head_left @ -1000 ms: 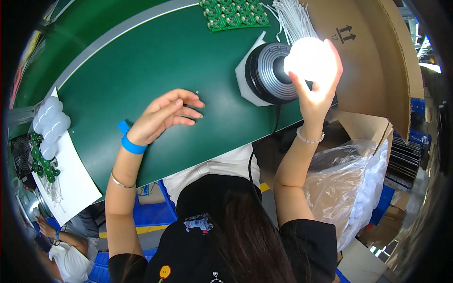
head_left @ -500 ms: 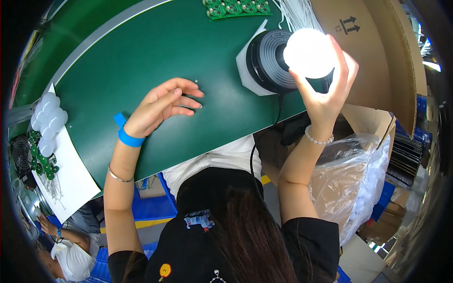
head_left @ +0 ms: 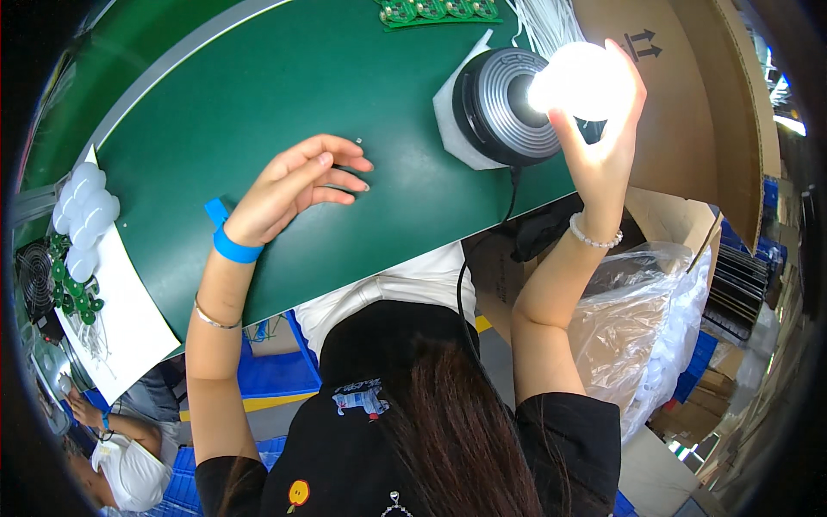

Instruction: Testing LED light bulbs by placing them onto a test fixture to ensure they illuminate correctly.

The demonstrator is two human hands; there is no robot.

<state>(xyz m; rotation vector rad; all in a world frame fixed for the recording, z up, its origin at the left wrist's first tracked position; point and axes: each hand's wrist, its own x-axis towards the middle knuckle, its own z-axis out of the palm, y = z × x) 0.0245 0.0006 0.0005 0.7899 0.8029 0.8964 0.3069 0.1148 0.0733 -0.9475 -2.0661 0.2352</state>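
Lit bulb in the right hand, at a ringed device

Nearest: black shirt, one, with small printed motifs. To its right, one clear bag in an open box, pale pieces along its far side.

Left hand: empty, fingers loosely bent, thumb near the index finger, at the green table — resting or held above, cannot tell. Blue band at the wrist; one small pale bit just beyond the fingertips.

Right hand: fingers and thumb gripping the bulb from the right; bead bracelet at the wrist. Bulb round, white, glowing, its left side at the device's dark middle — contact hidden by glare. Device black and silver, on a white pad, black cable leading off.

Far left: white sheet bearing white domes and loose green boards.

Farthest: green panel of joined round boards; bundle of white strips; large brown carton at right.
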